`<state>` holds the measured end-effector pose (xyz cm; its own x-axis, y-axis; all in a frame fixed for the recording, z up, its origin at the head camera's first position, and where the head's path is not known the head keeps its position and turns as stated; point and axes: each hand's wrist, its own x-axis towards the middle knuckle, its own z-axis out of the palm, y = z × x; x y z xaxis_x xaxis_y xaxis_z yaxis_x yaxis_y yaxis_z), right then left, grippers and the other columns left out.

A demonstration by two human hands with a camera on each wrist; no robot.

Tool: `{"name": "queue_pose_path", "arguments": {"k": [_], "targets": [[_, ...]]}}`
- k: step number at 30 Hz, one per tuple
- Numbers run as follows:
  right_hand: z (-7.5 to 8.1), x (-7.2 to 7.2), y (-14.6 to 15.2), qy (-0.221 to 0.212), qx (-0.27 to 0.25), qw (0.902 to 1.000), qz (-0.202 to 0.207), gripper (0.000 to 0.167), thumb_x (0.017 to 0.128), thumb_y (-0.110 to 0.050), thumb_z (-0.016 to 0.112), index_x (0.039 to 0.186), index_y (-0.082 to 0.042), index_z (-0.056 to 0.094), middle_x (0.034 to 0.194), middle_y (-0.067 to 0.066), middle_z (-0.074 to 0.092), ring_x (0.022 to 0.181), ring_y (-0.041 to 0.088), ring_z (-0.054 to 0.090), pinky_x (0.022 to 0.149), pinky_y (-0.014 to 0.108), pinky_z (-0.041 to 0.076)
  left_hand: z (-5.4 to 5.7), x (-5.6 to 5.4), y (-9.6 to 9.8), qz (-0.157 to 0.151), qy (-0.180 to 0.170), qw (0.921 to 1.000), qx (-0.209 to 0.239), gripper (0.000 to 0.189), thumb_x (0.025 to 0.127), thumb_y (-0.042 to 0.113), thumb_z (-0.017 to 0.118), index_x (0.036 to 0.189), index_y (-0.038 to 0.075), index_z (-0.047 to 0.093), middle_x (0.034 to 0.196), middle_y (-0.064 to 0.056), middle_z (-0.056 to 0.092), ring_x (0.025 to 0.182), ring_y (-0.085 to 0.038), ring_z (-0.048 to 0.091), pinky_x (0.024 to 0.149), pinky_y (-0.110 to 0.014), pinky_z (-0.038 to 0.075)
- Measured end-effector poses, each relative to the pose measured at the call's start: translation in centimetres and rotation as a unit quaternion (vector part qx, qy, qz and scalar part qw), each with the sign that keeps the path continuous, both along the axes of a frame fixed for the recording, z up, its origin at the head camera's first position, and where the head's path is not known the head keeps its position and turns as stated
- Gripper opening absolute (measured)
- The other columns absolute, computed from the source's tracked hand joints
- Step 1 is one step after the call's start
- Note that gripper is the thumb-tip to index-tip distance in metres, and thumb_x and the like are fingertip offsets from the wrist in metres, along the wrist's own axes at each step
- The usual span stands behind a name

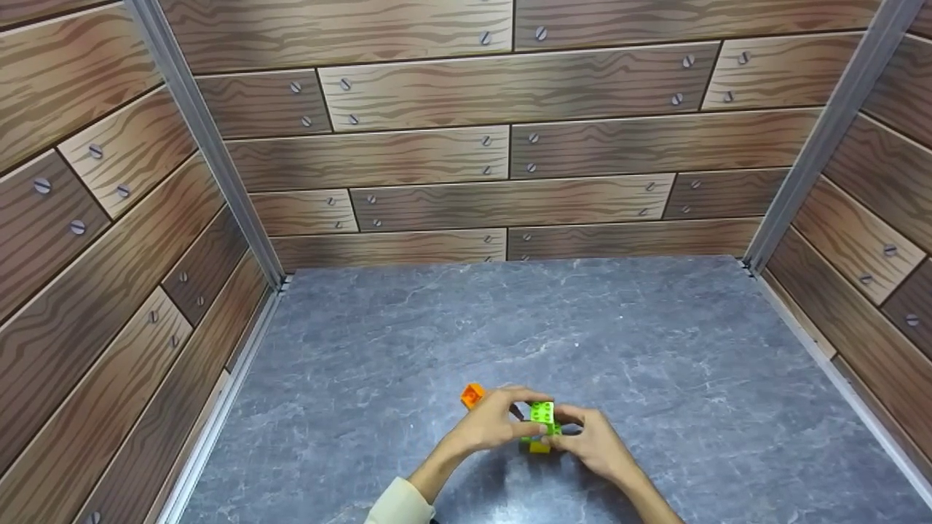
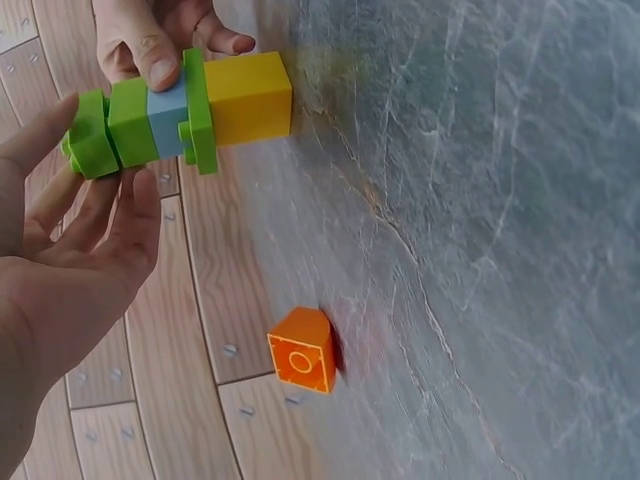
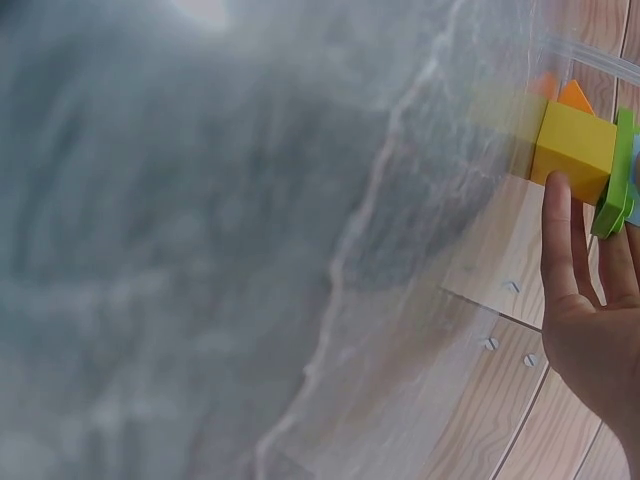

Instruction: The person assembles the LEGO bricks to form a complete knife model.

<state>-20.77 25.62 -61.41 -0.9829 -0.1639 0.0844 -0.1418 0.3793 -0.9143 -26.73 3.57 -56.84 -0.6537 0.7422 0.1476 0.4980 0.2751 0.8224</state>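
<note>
A stack of toy building bricks stands upright on the grey tabletop, between the two hands. From bottom to top it has a yellow brick (image 2: 250,97), a wide flat green piece (image 2: 200,112), a light blue brick (image 2: 167,124), a green brick (image 2: 132,122) and a topmost green brick (image 2: 92,137). That top brick sits slightly tilted, with a narrow dark gap under it. My left hand (image 1: 494,423) pinches it between thumb and fingers. From the other side my right hand (image 1: 593,442) grips the stack, its thumb on the light blue brick and one finger reaching the yellow brick.
A lone orange brick (image 1: 472,395) lies on the tabletop (image 1: 349,407) just beyond the left hand, its hollow underside facing sideways. Wood-patterned walls (image 1: 422,156) with metal corner rails (image 1: 211,145) enclose the surface at the back and both sides.
</note>
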Motion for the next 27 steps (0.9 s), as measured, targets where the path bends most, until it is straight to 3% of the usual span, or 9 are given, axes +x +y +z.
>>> {"name": "queue_pose_path", "arguments": {"k": [10,19,25,27], "targets": [[-0.31,0.00,0.02,0.013,-0.001,0.9999,-0.001,0.033,0.088,-0.022,0.084,0.118,-0.011,0.076,0.113,0.006,0.076,0.108,0.024,0.070,0.090,0.040,0.057,-0.16,0.41,0.19,0.019,0.005,0.9997,0.010,0.037,0.101,0.030,0.069,0.135,0.016,0.070,0.128,0.006,0.070,0.111,-0.003,0.061,0.086,-0.022,0.052],[-0.35,0.14,-0.12,0.013,-0.012,0.9998,0.000,0.038,0.087,-0.020,0.085,0.123,-0.011,0.075,0.116,0.007,0.076,0.110,0.026,0.069,0.089,0.034,0.057,0.03,0.69,0.54,0.059,0.024,0.9980,-0.004,0.031,0.097,0.031,0.075,0.125,0.018,0.077,0.117,0.010,0.074,0.101,0.000,0.062,0.081,-0.022,0.050],[-0.41,0.01,-0.06,0.010,0.013,0.9998,-0.007,0.040,0.087,-0.025,0.085,0.123,-0.009,0.075,0.116,0.009,0.076,0.113,0.029,0.069,0.093,0.043,0.057,0.52,0.64,0.55,0.055,0.040,0.9976,-0.015,0.032,0.097,0.031,0.075,0.125,0.016,0.077,0.113,0.008,0.076,0.099,-0.002,0.066,0.075,-0.020,0.051],[-0.50,-0.04,-0.02,0.005,0.011,0.9999,-0.006,0.039,0.087,-0.025,0.085,0.121,-0.009,0.075,0.117,0.010,0.076,0.113,0.030,0.069,0.090,0.037,0.058,0.60,0.61,0.55,0.052,0.041,0.9976,-0.019,0.031,0.097,0.031,0.075,0.125,0.017,0.077,0.111,0.008,0.076,0.098,-0.003,0.066,0.072,-0.019,0.051]]}}
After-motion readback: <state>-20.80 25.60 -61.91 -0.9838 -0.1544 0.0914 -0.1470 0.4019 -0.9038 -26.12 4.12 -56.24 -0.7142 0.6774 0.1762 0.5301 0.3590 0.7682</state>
